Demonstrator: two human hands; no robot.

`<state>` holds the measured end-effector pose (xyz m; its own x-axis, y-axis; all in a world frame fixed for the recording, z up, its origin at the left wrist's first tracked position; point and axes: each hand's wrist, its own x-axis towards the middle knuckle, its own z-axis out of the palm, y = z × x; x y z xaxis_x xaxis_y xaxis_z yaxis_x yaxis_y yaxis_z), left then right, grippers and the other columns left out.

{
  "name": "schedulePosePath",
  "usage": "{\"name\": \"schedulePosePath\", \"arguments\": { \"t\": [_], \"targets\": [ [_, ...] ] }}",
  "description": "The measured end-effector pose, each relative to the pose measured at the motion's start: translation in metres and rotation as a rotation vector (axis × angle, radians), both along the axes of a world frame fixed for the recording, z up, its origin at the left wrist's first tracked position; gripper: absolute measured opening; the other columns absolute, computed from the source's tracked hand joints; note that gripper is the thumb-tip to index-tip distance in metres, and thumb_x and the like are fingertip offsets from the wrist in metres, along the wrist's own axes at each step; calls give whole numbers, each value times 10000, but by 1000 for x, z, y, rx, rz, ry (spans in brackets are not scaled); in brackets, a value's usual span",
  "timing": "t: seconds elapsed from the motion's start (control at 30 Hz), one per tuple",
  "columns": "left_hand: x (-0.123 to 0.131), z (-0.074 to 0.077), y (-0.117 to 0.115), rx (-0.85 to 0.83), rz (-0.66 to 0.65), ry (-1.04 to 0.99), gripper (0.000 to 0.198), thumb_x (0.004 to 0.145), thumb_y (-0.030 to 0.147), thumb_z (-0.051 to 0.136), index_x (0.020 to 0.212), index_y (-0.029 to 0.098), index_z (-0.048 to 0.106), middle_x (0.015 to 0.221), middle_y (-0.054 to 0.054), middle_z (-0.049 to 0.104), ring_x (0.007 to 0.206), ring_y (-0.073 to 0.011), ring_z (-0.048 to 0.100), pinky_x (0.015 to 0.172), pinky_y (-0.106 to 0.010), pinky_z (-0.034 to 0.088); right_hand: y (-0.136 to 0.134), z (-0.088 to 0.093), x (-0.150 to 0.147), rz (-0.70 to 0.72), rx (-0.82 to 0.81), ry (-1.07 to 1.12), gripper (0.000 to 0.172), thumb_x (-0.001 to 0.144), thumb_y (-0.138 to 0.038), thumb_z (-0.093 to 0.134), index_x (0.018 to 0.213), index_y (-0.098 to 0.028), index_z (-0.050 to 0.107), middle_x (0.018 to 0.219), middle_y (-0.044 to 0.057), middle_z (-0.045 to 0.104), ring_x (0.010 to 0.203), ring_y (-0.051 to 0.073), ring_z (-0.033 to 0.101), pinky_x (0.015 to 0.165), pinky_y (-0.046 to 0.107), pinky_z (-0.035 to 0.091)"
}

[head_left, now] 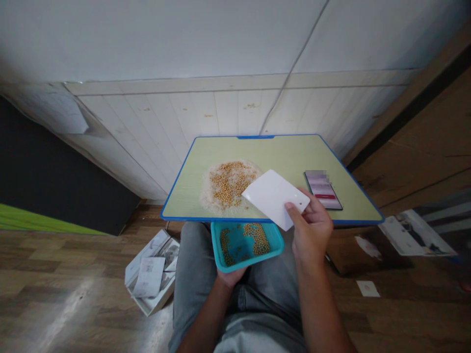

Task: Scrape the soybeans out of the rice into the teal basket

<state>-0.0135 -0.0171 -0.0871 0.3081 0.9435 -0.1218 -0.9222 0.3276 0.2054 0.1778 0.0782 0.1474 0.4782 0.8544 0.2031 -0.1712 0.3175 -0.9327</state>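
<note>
From where I stood, most of the left hand (pixel 232 277) was hidden under the turquoise basket (pixel 241 243), so its fingers could not be seen. The basket's far rim was out of sight beneath the table (pixel 287 152). On the right hand (pixel 312 228), some fingertips were lost behind the white card (pixel 274 196). The pale grains (pixel 208 193) were too fine to tell one from another. The phone's (pixel 323 190) writing was too small to read, its upper part blurred into blocks. Both forearms ran off the bottom edge.
</note>
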Motion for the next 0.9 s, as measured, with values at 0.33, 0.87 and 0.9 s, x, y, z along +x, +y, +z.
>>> {"name": "schedulePosePath", "arguments": {
  "t": [0.33,0.87,0.9],
  "targets": [
    [-3,-16,-6,-78,45,5,836,1159,666,125,1485,407,849,1732,-19,743,1813,-349,429,1492,-755,73,6,-6,10,-14,-77,-169,333,728,-451,955,902,-188,847,812,61,867,721,249,784,649,334,621],
    [1,25,0,-84,60,12,766,1175,679,217,1541,376,818,1896,53,535,1891,-339,202,1516,-706,60,4,-11,7,152,-113,-246,254,784,-439,886,894,-212,855,781,32,857,710,240,774,618,313,620],
    [2,27,-1,-76,59,16,751,1173,681,228,1552,389,807,1908,63,515,1893,-340,190,1513,-717,57,4,-11,7,158,-113,-243,256,784,-443,887,892,-213,853,782,33,857,713,242,775,620,316,621]
  ]
}}
